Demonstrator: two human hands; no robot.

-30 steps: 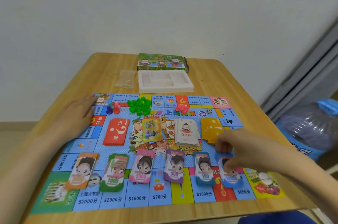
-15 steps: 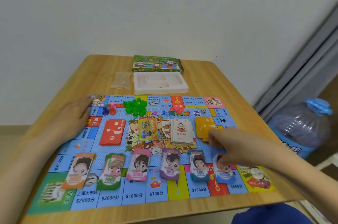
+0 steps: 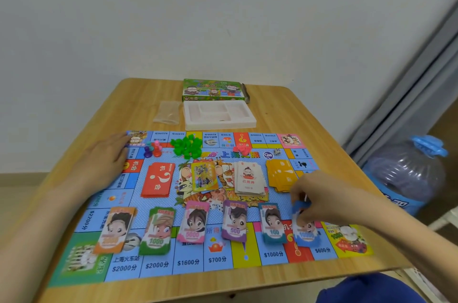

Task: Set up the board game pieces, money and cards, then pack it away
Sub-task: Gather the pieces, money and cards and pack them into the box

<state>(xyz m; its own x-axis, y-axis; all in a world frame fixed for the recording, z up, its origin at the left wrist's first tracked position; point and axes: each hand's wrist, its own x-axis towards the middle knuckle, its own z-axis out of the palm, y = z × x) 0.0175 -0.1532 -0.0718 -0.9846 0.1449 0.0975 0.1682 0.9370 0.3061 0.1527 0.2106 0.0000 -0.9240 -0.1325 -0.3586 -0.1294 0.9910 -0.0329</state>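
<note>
Blue money stack (image 3: 306,234) at the near-right edge of the board (image 3: 247,265) looks like light, floppy paper (probably fans out easy), right hand (image 3: 322,198) fingers pinching its far end, left hand (image 3: 104,161) flat, fingers straight, on the far-left corner.

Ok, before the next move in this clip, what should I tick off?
1. Left hand flat at the far left corner of the board: ok.
2. Right hand pinches the far end of the blue notes: ok.
3. Blue notes in line with the other stacks: cannot tell, the hand covers part.
4. Yellow cards squared up: not ok, splayed.
5. Tray uncovered behind the board: ok.
</note>
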